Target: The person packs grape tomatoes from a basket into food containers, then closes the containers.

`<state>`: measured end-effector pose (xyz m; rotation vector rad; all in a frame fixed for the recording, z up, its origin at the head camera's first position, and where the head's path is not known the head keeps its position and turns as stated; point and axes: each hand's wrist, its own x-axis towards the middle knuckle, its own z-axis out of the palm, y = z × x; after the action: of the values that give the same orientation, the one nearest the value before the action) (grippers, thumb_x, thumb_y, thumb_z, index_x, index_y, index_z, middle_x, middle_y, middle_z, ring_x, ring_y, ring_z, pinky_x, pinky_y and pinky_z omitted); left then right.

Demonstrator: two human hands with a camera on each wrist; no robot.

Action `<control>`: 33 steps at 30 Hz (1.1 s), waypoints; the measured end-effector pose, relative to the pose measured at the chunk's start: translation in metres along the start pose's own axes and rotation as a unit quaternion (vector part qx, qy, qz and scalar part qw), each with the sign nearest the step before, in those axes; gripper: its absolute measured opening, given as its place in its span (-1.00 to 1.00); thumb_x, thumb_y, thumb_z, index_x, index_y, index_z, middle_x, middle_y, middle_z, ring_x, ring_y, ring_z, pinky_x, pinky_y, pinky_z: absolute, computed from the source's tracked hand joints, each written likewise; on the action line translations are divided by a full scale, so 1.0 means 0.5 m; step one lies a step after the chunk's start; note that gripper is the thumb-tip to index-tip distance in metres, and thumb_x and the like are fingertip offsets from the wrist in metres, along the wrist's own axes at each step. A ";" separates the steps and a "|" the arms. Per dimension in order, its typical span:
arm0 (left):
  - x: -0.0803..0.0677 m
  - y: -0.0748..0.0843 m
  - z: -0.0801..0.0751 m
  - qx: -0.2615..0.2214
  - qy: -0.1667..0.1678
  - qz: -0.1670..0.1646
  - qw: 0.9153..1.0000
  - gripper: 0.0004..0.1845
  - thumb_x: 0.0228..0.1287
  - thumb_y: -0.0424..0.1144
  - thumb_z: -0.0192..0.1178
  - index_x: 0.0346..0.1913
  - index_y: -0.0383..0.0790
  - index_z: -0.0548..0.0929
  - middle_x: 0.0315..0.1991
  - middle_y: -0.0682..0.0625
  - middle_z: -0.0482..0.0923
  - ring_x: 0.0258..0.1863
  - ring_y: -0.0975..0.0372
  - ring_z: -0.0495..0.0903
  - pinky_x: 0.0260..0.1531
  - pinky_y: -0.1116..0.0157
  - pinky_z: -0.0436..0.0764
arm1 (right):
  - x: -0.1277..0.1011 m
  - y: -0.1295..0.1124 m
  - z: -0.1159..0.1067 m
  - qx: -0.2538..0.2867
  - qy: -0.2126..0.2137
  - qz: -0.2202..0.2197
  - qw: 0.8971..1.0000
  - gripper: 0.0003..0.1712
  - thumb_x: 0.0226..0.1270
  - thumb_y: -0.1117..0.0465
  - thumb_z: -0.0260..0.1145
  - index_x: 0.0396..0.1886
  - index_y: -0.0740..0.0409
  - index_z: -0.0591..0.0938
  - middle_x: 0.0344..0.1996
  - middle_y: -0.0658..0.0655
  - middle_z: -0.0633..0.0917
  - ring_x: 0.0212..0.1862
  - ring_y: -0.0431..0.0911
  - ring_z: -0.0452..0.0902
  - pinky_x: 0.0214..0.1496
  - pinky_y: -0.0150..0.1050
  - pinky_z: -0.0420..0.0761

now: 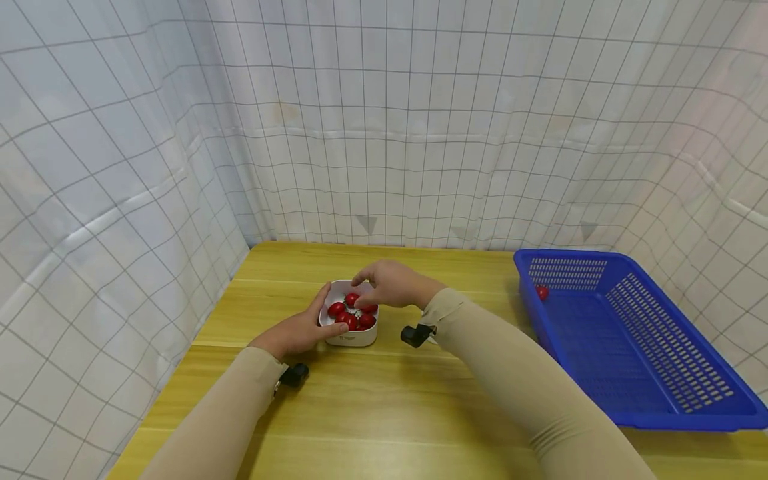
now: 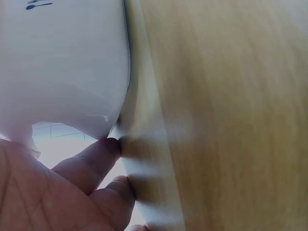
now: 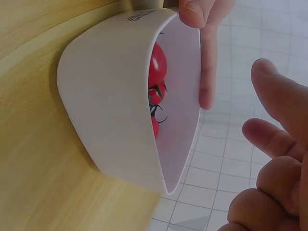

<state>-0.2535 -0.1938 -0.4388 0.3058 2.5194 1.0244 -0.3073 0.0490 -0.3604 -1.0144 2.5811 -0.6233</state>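
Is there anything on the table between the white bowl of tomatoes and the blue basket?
Nothing visible. The wood between the white bowl and the blue basket is bare; only the right hand, reaching into the bowl, and its forearm cross above that stretch.

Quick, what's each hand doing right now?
Left hand: holds the white bowl by its side.
Right hand: over the tomatoes; grip cannot be told.

A staged recording booth rather than a lived-in room — white grid-lined curtains (image 1: 384,120) hang on three sides of a pale wooden table (image 1: 384,407), creased and taped, shutting out any surroundings; only a few props sit on it — a blue plastic basket (image 1: 630,347) and a white bowl (image 1: 351,333)
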 end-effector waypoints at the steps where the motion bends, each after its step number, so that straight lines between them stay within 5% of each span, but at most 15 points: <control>1: 0.000 0.000 0.000 0.000 0.001 0.000 1.000 0.26 0.35 0.45 0.20 0.71 0.14 -0.47 0.68 -0.34 0.02 0.53 -0.24 0.33 0.46 -0.31 0.31 | 0.000 0.001 0.000 0.002 -0.001 0.003 1.000 -0.40 0.45 0.01 0.46 0.37 0.17 0.64 0.11 0.15 0.80 -0.05 -0.10 0.67 0.11 -0.12 0.67; 8: 0.003 -0.001 0.003 0.001 0.000 0.002 1.000 0.25 0.37 0.43 0.20 0.72 0.11 -0.46 0.67 -0.36 0.03 0.53 -0.25 0.33 0.47 -0.30 0.31 | -0.015 0.013 -0.023 0.004 0.006 0.028 1.000 -0.32 0.48 -0.04 0.42 0.49 0.09 0.54 0.40 0.16 0.62 0.31 0.05 0.61 0.37 0.01 0.60; 11: 0.005 -0.001 0.004 0.003 -0.002 -0.001 1.000 0.24 0.38 0.43 0.18 0.72 0.13 -0.47 0.69 -0.36 -0.01 0.55 -0.27 0.29 0.48 -0.31 0.29 | -0.031 0.018 -0.051 -0.006 0.030 0.034 0.999 -0.31 0.47 -0.07 0.42 0.50 0.05 0.54 -0.06 0.16 0.80 -0.08 -0.08 0.68 0.08 -0.16 0.67; 15: 0.003 0.000 0.002 0.011 -0.002 -0.004 1.000 0.24 0.36 0.46 0.17 0.71 0.14 -0.47 0.69 -0.36 -0.05 0.57 -0.30 0.24 0.50 -0.32 0.25 | -0.062 0.029 -0.101 -0.024 0.070 0.049 0.996 -0.33 0.44 -0.10 0.45 0.46 -0.01 0.59 -0.62 0.04 0.51 -0.41 -0.13 0.40 -0.26 -0.24 0.44; 18: 0.001 0.001 0.000 0.020 0.001 0.000 1.000 0.24 0.37 0.46 0.16 0.71 0.14 -0.47 0.70 -0.36 -0.07 0.58 -0.31 0.22 0.50 -0.30 0.26 | -0.094 0.044 -0.144 -0.030 0.086 0.073 0.993 -0.34 0.45 -0.10 0.44 0.47 -0.06 0.58 -0.37 0.09 0.68 -0.07 -0.04 0.62 -0.04 -0.14 0.59; 21: 0.000 0.001 -0.001 0.023 0.002 0.005 1.000 0.23 0.39 0.44 0.16 0.71 0.13 -0.48 0.70 -0.36 -0.09 0.58 -0.32 0.21 0.50 -0.29 0.27 | -0.131 0.077 -0.184 -0.032 0.101 0.097 0.990 -0.34 0.48 -0.09 0.41 0.50 -0.06 0.55 0.07 0.24 0.74 0.33 0.12 0.56 0.30 0.06 0.59; 23: 0.001 0.001 -0.002 0.021 0.001 0.007 1.000 0.23 0.39 0.43 0.16 0.71 0.12 -0.48 0.71 -0.35 -0.11 0.59 -0.32 0.20 0.50 -0.29 0.27 | -0.162 0.107 -0.207 -0.040 0.113 0.115 0.986 -0.34 0.50 -0.09 0.39 0.51 -0.05 0.54 0.14 0.24 0.72 0.27 0.16 0.59 0.32 0.15 0.58; 28: 0.003 0.001 0.000 0.018 -0.001 0.012 1.000 0.24 0.38 0.43 0.17 0.72 0.10 -0.47 0.71 -0.35 -0.10 0.59 -0.32 0.19 0.51 -0.29 0.26 | -0.256 0.204 -0.246 -0.053 0.145 0.163 0.974 -0.36 0.54 -0.05 0.35 0.51 0.03 0.53 -0.23 0.28 0.65 -0.04 0.19 0.56 0.08 0.12 0.56; 29: 0.003 0.001 0.000 0.019 -0.001 0.013 1.000 0.23 0.39 0.42 0.17 0.72 0.10 -0.47 0.70 -0.36 -0.10 0.59 -0.32 0.20 0.51 -0.29 0.26 | -0.275 0.224 -0.251 -0.055 0.150 0.176 0.971 -0.37 0.55 -0.04 0.34 0.51 0.04 0.54 -0.22 0.26 0.66 0.02 0.17 0.56 0.09 0.09 0.56; 33: 0.001 0.001 -0.001 0.023 0.002 0.013 1.000 0.23 0.40 0.41 0.17 0.72 0.08 -0.47 0.69 -0.38 -0.07 0.57 -0.31 0.23 0.51 -0.28 0.27 | -0.344 0.304 -0.255 -0.066 0.149 0.206 0.965 -0.39 0.56 -0.02 0.32 0.47 0.14 0.56 -0.53 0.08 0.52 -0.31 -0.04 0.48 -0.20 -0.06 0.51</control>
<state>-0.2539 -0.1936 -0.4384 0.3505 2.5509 0.9792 -0.3258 0.3052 -0.3059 -0.4110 3.0051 -0.5280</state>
